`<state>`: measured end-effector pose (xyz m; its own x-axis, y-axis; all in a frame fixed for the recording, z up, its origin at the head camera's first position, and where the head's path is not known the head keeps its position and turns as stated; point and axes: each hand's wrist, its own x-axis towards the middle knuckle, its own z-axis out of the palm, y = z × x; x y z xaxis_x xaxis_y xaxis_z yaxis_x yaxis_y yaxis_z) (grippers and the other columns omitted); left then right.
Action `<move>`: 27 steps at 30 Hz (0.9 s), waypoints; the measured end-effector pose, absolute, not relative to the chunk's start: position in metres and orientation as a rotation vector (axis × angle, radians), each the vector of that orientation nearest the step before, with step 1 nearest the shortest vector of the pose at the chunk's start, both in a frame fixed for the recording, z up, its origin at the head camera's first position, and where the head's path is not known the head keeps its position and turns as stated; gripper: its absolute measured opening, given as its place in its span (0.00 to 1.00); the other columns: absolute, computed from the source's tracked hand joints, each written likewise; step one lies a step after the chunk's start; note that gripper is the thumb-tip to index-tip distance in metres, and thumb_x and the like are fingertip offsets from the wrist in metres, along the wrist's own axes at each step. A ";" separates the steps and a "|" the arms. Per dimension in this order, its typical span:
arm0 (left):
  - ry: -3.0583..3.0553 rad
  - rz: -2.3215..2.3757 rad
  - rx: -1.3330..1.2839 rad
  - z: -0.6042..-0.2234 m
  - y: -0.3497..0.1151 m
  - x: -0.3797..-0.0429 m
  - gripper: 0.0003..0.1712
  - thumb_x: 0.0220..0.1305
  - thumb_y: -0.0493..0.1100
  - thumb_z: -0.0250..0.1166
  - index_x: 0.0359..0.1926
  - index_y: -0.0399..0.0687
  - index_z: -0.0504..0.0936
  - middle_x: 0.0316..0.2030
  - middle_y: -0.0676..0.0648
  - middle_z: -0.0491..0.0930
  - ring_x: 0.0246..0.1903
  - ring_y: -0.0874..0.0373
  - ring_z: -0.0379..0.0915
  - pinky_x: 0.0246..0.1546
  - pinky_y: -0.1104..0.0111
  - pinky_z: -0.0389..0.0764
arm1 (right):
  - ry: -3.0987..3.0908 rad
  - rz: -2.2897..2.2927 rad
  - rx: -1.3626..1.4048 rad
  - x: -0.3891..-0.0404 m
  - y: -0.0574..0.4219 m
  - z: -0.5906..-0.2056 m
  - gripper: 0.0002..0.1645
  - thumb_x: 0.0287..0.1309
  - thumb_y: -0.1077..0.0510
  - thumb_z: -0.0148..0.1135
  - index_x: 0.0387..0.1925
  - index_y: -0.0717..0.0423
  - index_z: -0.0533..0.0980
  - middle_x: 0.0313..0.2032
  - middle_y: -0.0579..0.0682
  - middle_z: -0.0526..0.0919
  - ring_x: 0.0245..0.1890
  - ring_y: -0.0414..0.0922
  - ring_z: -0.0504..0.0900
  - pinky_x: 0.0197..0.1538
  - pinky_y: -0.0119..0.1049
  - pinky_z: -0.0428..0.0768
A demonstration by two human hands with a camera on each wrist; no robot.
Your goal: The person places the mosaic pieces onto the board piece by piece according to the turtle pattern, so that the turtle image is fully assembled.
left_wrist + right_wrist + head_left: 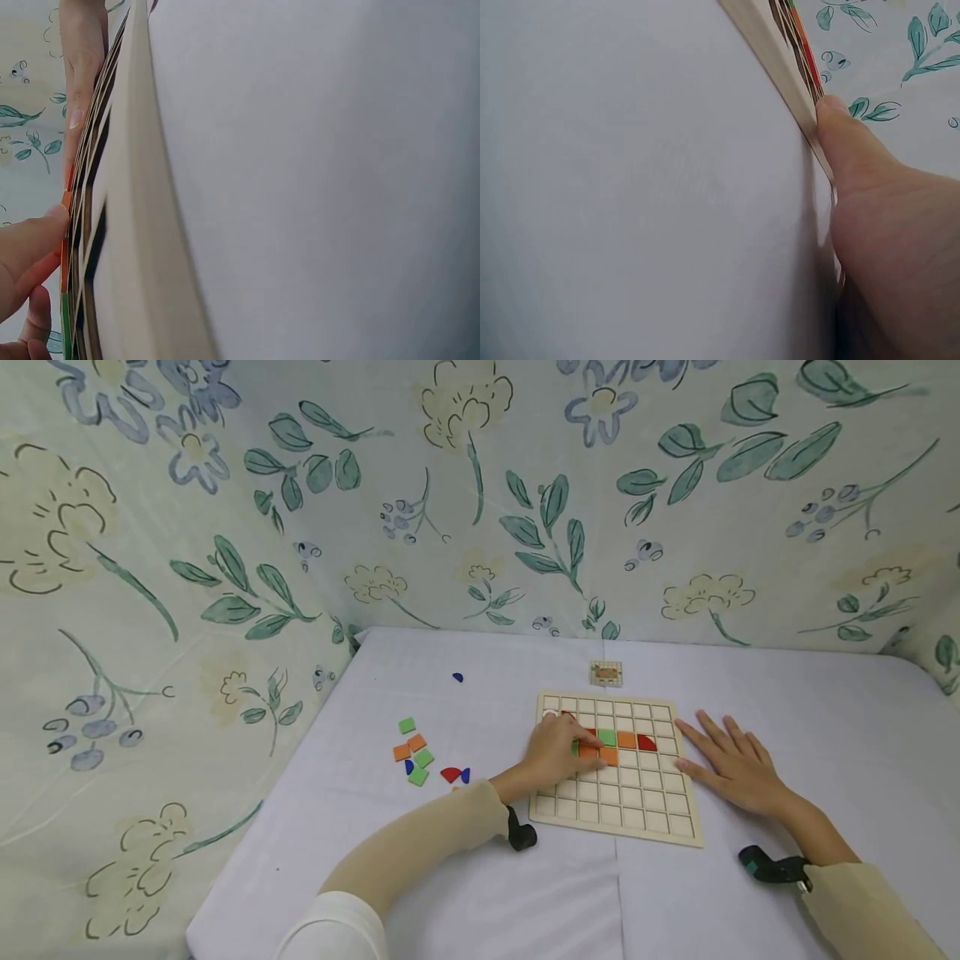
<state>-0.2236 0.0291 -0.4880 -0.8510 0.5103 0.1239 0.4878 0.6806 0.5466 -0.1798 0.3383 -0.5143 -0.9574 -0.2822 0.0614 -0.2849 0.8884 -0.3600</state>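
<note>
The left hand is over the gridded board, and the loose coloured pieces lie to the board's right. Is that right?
Not quite: the left hand is over the gridded board, but the head view shows the loose coloured pieces to the board's left.

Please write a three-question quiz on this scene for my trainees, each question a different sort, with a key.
1. Fill in: the right hand, fingers spread, rests at the grid board's ____ edge, as the wearer sees it.
2. In the head view, what colour is the rightmost piece on the board?
A) blue
B) red
C) green
3. True or false: every loose piece left of the board is green.

Key: 1 right; 2 B; 3 false, orange tiles lie there too.
</note>
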 end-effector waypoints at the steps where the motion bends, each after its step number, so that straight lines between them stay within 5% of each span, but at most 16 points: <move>1: 2.848 0.905 0.846 -0.488 0.029 -0.224 0.16 0.54 0.59 0.76 0.44 0.64 0.91 0.37 0.63 0.78 0.35 0.67 0.62 0.37 0.74 0.63 | -3.046 0.584 0.458 -0.180 0.339 -0.514 0.46 0.70 0.37 0.52 0.79 0.47 0.47 0.76 0.66 0.40 0.73 0.70 0.30 0.65 0.70 0.28; 27: 2.941 0.836 0.723 -0.489 0.034 -0.222 0.15 0.49 0.64 0.77 0.40 0.74 0.90 0.35 0.66 0.76 0.33 0.67 0.62 0.34 0.71 0.63 | -3.016 0.589 0.478 -0.180 0.341 -0.517 0.46 0.70 0.38 0.53 0.79 0.46 0.47 0.76 0.66 0.42 0.73 0.71 0.30 0.65 0.70 0.27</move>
